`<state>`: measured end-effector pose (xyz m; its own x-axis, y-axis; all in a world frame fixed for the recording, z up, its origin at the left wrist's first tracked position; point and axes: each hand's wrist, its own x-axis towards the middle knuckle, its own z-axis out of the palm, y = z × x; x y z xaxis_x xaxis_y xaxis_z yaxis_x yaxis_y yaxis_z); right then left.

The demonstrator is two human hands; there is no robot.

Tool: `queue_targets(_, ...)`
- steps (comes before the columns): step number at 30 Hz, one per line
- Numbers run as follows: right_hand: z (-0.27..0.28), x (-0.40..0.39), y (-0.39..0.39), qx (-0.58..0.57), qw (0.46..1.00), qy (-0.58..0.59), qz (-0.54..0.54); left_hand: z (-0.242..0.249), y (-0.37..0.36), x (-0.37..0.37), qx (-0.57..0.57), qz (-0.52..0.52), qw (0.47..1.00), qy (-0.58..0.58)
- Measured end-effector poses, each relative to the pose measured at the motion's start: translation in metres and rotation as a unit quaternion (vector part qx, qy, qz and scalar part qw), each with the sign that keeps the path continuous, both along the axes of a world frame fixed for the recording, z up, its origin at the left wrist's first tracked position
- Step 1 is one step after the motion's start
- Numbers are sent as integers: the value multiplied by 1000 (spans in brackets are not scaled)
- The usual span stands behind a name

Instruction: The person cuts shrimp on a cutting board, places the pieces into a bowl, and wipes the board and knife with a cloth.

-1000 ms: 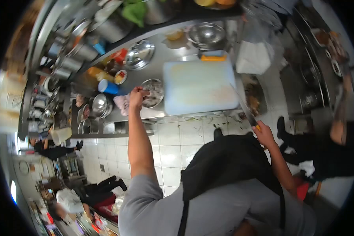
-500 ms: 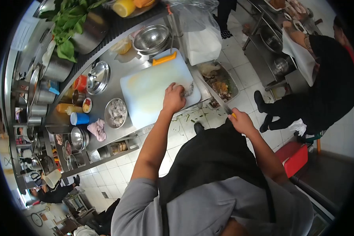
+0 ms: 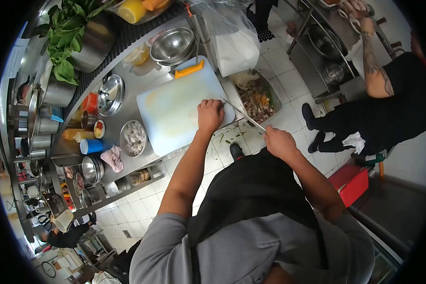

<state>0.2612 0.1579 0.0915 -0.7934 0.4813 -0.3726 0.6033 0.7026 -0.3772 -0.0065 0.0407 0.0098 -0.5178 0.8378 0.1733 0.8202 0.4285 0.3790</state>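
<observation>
My left hand (image 3: pixel 210 115) is closed over a small piece of food on the near right corner of the white cutting board (image 3: pixel 175 111); the piece itself is hidden under my fingers. My right hand (image 3: pixel 278 142) grips the handle of a long knife (image 3: pixel 241 112), whose blade points up-left toward my left hand and ends right beside it. A metal bowl of pale raw pieces (image 3: pixel 134 137) sits just left of the board.
A bin of food scraps (image 3: pixel 258 97) stands right of the board. A colander (image 3: pixel 173 45), pot lid (image 3: pixel 110 88), blue cup (image 3: pixel 92 146), pink rag (image 3: pixel 113 157) and leafy greens (image 3: pixel 64 35) crowd the steel counter. Another person (image 3: pixel 388 102) works at the right. A red box (image 3: pixel 350 182) lies on the tiled floor.
My left hand went from the metal bowl to the board's near right corner. The knife rose from beside the counter and its blade now reaches my left hand.
</observation>
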Motion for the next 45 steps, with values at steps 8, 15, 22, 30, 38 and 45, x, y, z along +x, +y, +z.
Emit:
queue_targets(8, 13, -11, 0, 6, 999, -19, 28, -6, 3, 3, 18, 26, 1000, 0)
queue_targets(15, -12, -32, 5, -33, 998, -35, 26, -7, 4, 4, 25, 23, 999, 14)
queue_targets(22, -12, -12, 5, -29, 999, -29, 32, -14, 6, 0, 50, 74, 996, -23)
queue_targets(30, -10, 23, 17, -15, 998, -22, -59, 2, -26, -25, 11, -50, 997, -51)
queue_targets(38, -15, 33, 25, -9, 995, 18, -97, 8, -20, -25, -29, -56, 997, -34)
queue_targets(45, -14, 5, 0, -28, 998, 50, -28, 16, -23, -19, -77, -16, 997, -2)
